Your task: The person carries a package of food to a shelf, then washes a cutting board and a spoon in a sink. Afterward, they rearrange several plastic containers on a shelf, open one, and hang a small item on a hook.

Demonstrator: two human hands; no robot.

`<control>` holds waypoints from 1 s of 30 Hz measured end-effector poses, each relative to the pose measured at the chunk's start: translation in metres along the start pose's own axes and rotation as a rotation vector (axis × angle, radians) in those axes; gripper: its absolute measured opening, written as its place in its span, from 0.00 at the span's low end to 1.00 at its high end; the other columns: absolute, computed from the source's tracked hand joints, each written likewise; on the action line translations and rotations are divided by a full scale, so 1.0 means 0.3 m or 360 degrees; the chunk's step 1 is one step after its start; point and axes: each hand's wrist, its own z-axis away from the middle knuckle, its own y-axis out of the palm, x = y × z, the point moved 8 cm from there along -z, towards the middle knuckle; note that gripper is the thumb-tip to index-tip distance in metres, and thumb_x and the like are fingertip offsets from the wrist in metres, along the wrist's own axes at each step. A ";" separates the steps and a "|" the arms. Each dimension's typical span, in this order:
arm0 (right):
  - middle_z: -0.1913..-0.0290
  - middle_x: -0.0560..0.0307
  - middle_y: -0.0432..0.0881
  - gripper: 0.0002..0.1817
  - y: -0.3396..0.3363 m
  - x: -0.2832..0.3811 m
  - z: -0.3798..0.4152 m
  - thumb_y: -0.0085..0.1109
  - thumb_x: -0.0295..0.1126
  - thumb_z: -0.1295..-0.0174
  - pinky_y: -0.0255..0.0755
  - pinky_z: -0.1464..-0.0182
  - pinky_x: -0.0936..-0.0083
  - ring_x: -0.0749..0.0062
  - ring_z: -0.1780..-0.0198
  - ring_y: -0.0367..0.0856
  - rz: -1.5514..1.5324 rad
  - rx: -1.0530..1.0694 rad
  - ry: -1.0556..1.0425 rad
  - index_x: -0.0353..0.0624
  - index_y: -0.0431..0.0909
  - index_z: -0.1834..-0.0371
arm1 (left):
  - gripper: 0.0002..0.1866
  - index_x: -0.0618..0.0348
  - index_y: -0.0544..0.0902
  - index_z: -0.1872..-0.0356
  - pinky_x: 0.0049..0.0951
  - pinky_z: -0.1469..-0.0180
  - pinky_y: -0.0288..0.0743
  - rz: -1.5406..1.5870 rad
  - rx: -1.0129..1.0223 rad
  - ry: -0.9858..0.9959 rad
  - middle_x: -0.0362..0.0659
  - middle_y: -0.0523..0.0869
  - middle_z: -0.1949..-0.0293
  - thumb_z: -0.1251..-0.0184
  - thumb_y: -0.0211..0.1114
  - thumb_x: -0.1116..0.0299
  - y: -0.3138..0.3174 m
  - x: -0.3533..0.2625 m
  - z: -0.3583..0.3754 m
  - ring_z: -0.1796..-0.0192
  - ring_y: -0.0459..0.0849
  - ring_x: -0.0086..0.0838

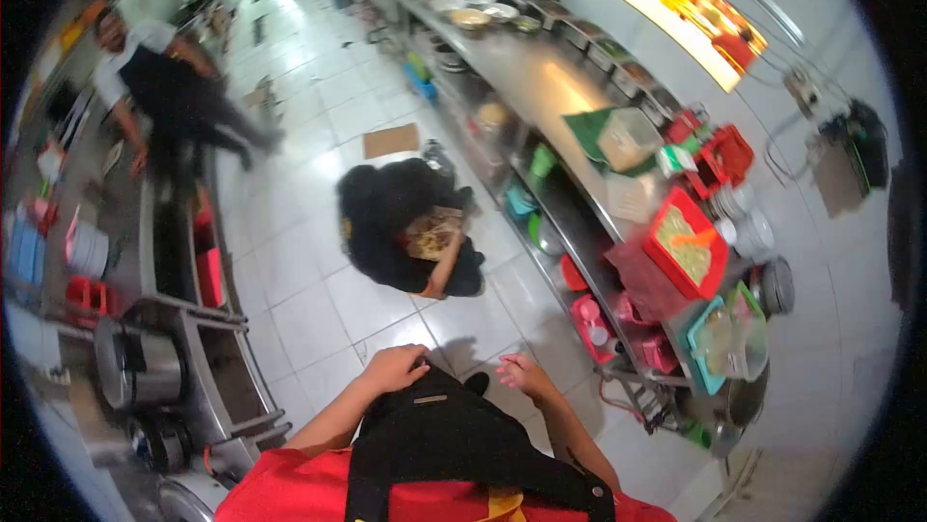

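Left hand (394,368) clenched on top edge of black apron (435,430), right hand (524,374) released just beside it, touching nothing, with open white floor tiles (309,314) ahead and steel counter (541,87) edging the right.

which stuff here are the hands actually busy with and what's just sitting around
In hand:
left hand and right hand at the black apron

Lying about:
red tray on the steel counter
big pot
cardboard on the floor

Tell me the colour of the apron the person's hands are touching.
Black apron over a red shirt, seen in the head view.
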 end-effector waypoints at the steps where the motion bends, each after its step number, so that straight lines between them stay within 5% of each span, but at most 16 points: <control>1: 0.53 0.55 0.82 0.22 0.072 0.026 -0.010 0.47 0.41 0.29 0.72 0.57 0.78 0.73 0.60 0.81 0.0067 0.0045 -0.0045 0.40 0.70 0.37 | 0.17 0.52 0.77 0.49 0.44 0.58 0.78 0.0013 -0.0044 -0.0037 0.42 0.88 0.60 0.33 0.61 0.56 -0.027 0.036 0.049 0.58 0.86 0.43; 9: 0.54 0.55 0.81 0.20 0.872 0.254 -0.263 0.50 0.37 0.29 0.74 0.54 0.75 0.75 0.60 0.80 0.0618 0.0578 -0.0210 0.39 0.72 0.39 | 0.19 0.48 0.77 0.42 0.47 0.57 0.77 -0.0084 -0.0059 -0.0477 0.46 0.88 0.65 0.29 0.54 0.54 -0.203 0.566 0.473 0.59 0.85 0.47; 12: 0.54 0.55 0.81 0.23 1.248 0.314 -0.416 0.51 0.45 0.28 0.75 0.56 0.74 0.74 0.58 0.80 0.0763 0.0857 -0.0341 0.39 0.71 0.38 | 0.18 0.44 0.78 0.42 0.48 0.56 0.77 0.0302 -0.0073 -0.0603 0.42 0.89 0.68 0.29 0.53 0.56 -0.332 0.802 0.678 0.60 0.85 0.45; 18: 0.51 0.48 0.82 0.26 1.730 0.702 -0.477 0.51 0.48 0.29 0.75 0.50 0.69 0.66 0.58 0.83 0.0877 0.0900 -0.0537 0.40 0.70 0.37 | 0.19 0.44 0.78 0.42 0.47 0.56 0.78 0.0192 -0.0140 -0.0803 0.43 0.89 0.67 0.32 0.56 0.58 -0.654 1.260 0.867 0.61 0.85 0.46; 23: 0.52 0.52 0.81 0.25 1.838 0.865 -0.660 0.50 0.47 0.28 0.72 0.47 0.70 0.70 0.52 0.79 0.0862 0.0825 -0.0416 0.39 0.69 0.37 | 0.25 0.48 0.70 0.36 0.42 0.52 0.78 0.0148 -0.0067 -0.0639 0.46 0.88 0.56 0.36 0.58 0.68 -1.038 1.460 0.621 0.55 0.85 0.46; 25: 0.53 0.54 0.82 0.25 1.852 0.963 -0.767 0.51 0.47 0.28 0.72 0.48 0.70 0.72 0.54 0.80 0.0906 0.0675 -0.0663 0.39 0.70 0.37 | 0.27 0.47 0.70 0.37 0.46 0.50 0.76 -0.0045 -0.0467 -0.0284 0.52 0.85 0.54 0.40 0.62 0.68 -1.192 1.543 0.484 0.51 0.83 0.49; 30: 0.57 0.55 0.82 0.22 1.977 1.172 -1.180 0.53 0.45 0.30 0.75 0.55 0.73 0.73 0.58 0.81 0.0773 0.0590 -0.0542 0.37 0.74 0.43 | 0.26 0.47 0.71 0.40 0.46 0.47 0.75 0.0044 -0.0458 -0.0359 0.53 0.83 0.49 0.41 0.65 0.65 -1.424 1.791 0.256 0.47 0.82 0.50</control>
